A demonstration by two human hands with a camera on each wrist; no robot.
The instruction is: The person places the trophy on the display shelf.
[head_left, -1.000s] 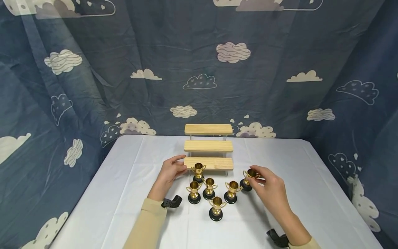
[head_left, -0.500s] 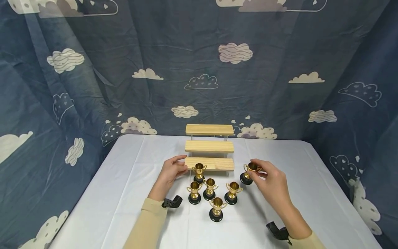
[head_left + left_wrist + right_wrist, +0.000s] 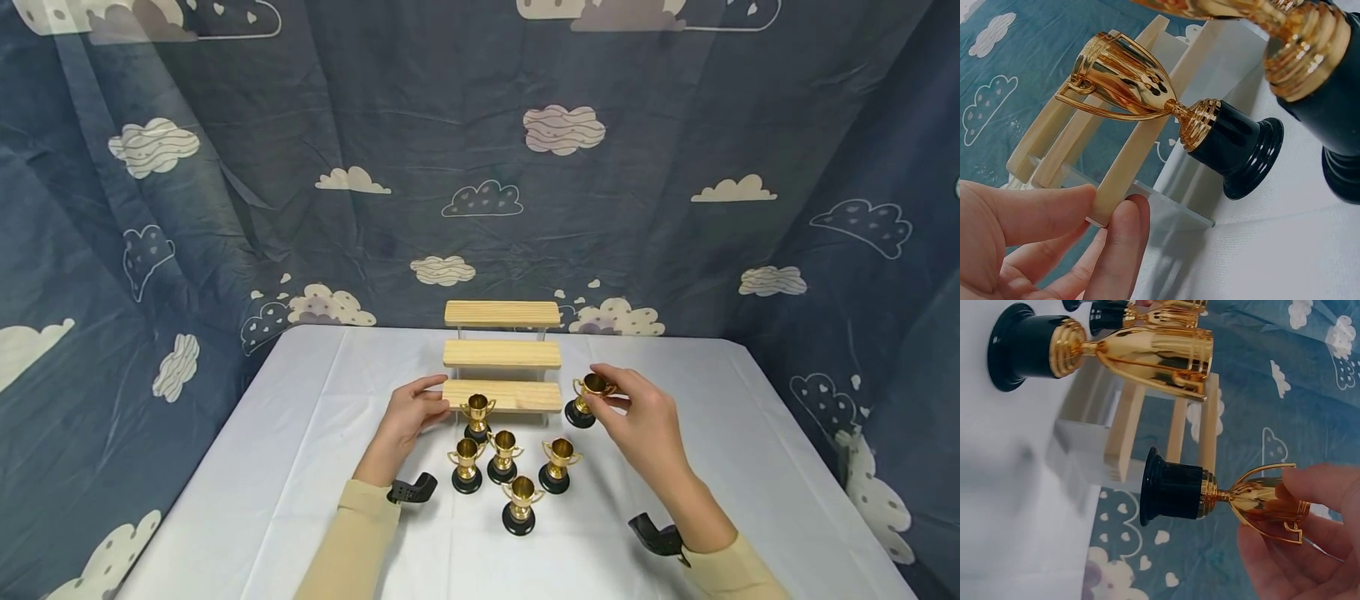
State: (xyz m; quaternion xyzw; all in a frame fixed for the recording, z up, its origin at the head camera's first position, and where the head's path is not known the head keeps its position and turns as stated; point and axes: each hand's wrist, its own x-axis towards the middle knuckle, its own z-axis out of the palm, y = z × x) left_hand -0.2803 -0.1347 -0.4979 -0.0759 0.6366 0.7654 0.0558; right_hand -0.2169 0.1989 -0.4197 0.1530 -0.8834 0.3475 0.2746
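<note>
My right hand (image 3: 639,410) pinches a small gold trophy cup (image 3: 1260,503) by its bowl, thumb on one side and fingers on the other. Its black base (image 3: 1175,490) hangs off the table, just right of the lowest shelf. With thumb and fingers, my left hand (image 3: 408,421) pinches the left end of the lowest wooden board (image 3: 1125,165) of a three-step display stand. In front of that stand, several more trophies are upright on the white table, among them one near the board (image 3: 1129,78), one at the right (image 3: 557,467) and one nearest me (image 3: 519,506).
Above the lowest board rise the middle board (image 3: 502,354) and the top board (image 3: 502,314), on clear side supports. A white cloth covers the table (image 3: 322,392). A dark blue curtain (image 3: 420,108) with cloud prints hangs behind and at both sides.
My right hand has lifted the trophy and carried it away from me and slightly left, toward the stand. The left hand stays at the board's end, and the other trophies stay put.
</note>
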